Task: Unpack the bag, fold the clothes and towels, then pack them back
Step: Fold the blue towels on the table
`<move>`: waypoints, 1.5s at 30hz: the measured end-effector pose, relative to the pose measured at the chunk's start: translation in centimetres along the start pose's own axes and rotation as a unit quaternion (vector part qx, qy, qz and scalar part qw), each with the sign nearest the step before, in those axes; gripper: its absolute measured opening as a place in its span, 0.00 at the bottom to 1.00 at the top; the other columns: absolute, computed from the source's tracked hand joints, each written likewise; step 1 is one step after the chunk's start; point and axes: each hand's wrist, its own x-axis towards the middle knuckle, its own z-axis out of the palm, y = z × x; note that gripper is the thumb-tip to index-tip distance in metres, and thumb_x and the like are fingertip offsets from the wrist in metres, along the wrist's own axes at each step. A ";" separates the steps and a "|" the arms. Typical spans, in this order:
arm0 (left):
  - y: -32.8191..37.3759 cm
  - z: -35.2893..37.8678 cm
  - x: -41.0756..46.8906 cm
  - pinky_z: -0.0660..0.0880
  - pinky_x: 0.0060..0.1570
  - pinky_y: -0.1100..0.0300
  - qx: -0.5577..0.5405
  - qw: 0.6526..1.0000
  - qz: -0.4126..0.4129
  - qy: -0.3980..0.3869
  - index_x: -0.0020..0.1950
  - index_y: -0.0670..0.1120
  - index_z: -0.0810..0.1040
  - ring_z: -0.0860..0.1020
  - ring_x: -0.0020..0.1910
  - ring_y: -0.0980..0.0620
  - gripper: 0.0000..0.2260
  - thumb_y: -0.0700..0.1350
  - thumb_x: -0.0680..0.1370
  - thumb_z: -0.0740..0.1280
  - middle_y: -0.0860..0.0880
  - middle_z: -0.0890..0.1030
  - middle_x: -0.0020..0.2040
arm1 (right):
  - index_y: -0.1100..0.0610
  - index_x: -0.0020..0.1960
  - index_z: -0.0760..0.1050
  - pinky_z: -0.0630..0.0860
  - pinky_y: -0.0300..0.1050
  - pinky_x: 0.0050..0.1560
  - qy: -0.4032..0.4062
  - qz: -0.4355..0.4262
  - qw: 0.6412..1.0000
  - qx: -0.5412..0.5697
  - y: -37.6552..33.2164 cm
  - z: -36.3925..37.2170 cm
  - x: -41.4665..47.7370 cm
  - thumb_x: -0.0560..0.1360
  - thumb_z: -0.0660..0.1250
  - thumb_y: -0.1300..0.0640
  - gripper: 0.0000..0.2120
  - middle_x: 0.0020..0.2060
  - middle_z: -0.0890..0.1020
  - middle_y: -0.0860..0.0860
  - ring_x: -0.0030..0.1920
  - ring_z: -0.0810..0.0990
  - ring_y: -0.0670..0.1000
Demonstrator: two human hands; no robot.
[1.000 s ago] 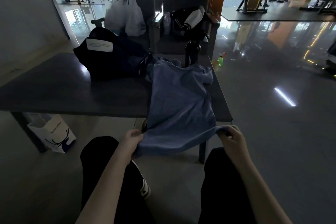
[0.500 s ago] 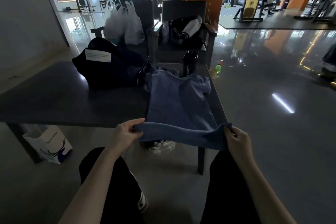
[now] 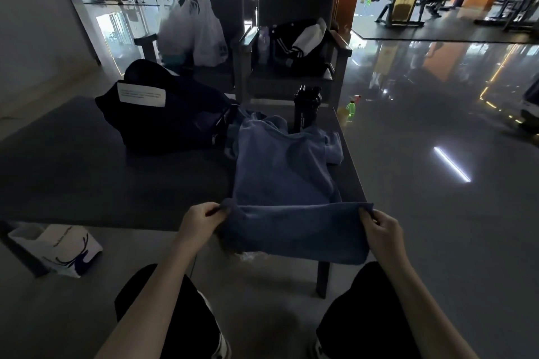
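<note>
A blue towel (image 3: 280, 178) lies lengthwise on the dark table (image 3: 87, 178), its near end hanging over the table's front edge. My left hand (image 3: 198, 221) pinches the towel's near left corner and my right hand (image 3: 382, 227) pinches the near right corner, holding that end stretched flat between them. A dark bag (image 3: 172, 116) with a white label stands on the table behind and left of the towel, its opening toward the towel. The towel's far end is bunched beside the bag.
A black bottle (image 3: 306, 108) stands at the table's far right behind the towel. Two chairs beyond hold white plastic bags (image 3: 195, 29) and a black jacket (image 3: 297, 44). A white paper bag (image 3: 61, 245) sits on the floor left. A green bottle (image 3: 351, 109) is on the floor right.
Both hands have lifted the towel's near end from my lap up to the table's front edge and spread it wider. The bag has not moved.
</note>
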 end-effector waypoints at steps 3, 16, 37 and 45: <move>0.8 0.1 2.6 0.72 0.40 0.62 -0.022 0.999 -0.032 0.027 0.50 0.47 0.75 0.77 0.48 0.51 0.08 0.51 0.79 0.65 0.49 0.78 0.48 | 0.59 0.30 0.66 0.61 0.42 0.28 0.004 0.006 1.000 0.000 -0.3 1.5 2.5 0.79 0.62 0.54 0.20 0.24 0.68 0.49 0.27 0.66 0.46; 0.7 5.7 14.8 0.68 0.32 0.58 0.064 0.993 -0.065 0.074 0.41 0.43 0.75 0.74 0.34 0.51 0.14 0.49 0.82 0.58 0.45 0.77 0.37 | 0.57 0.27 0.62 0.60 0.47 0.28 0.028 0.027 0.994 -0.098 -0.1 8.5 13.7 0.79 0.60 0.53 0.23 0.23 0.68 0.50 0.26 0.66 0.48; 0.2 5.3 15.9 0.69 0.31 0.57 0.109 0.986 -0.006 0.128 0.41 0.47 0.71 0.76 0.36 0.48 0.12 0.50 0.82 0.57 0.48 0.76 0.37 | 0.60 0.60 0.71 0.68 0.45 0.39 0.026 -0.023 0.983 -0.179 0.7 10.2 12.9 0.78 0.61 0.60 0.11 0.48 0.81 0.57 0.45 0.80 0.58; -0.8 7.0 11.3 0.64 0.66 0.47 0.279 0.955 0.078 0.067 0.71 0.47 0.68 0.68 0.68 0.48 0.20 0.53 0.81 0.57 0.49 0.68 0.70 | 0.51 0.73 0.63 0.58 0.57 0.71 -0.090 -0.093 0.937 -0.325 0.6 10.4 6.2 0.79 0.59 0.46 0.24 0.74 0.64 0.52 0.73 0.62 0.54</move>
